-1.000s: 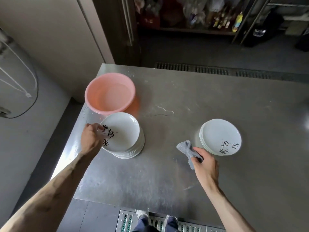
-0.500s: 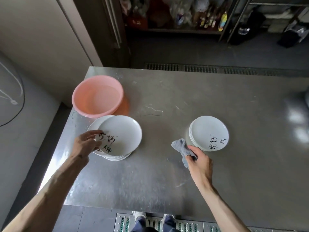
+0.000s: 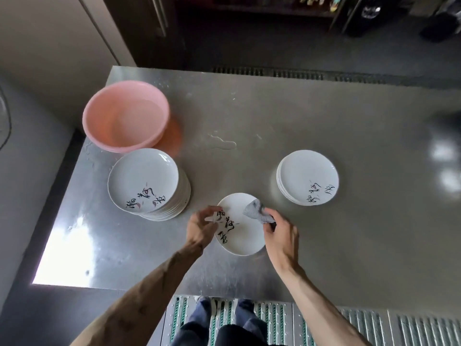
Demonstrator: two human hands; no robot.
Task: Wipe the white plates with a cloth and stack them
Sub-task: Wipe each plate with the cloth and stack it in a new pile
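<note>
Since the earlier frame, one plate [image 3: 243, 236] has come off the tall stack and both hands have met over it toward the near edge of the desk [image 3: 249, 108].

At the desk's far left corner sits a pink basin [image 3: 86, 121]; whether it holds water is hard to say. Just on its near side, along the left edge, stands the tall stack [image 3: 147, 181], probably the plates not yet wiped. The short stack [image 3: 308, 177] stands well apart, to the right of the middle, likely the finished pile, kept separate so clean and unwiped do not mix.

The plate in work lies between the two stacks, face up. Whether it rests on the desk or is held just above it cannot be told.

The left hand [image 3: 200, 227] pinches the plate's left rim with curled fingers, which steadies it. The right hand [image 3: 280, 232] grips the bunched grey cloth [image 3: 257, 212], whose free end lies on the plate's far right part, so wiping looks just begun.

Each top plate carries black brush calligraphy with small pinkish strokes. The characters look Chinese, but I cannot read them surely. No brand or label shows.
</note>
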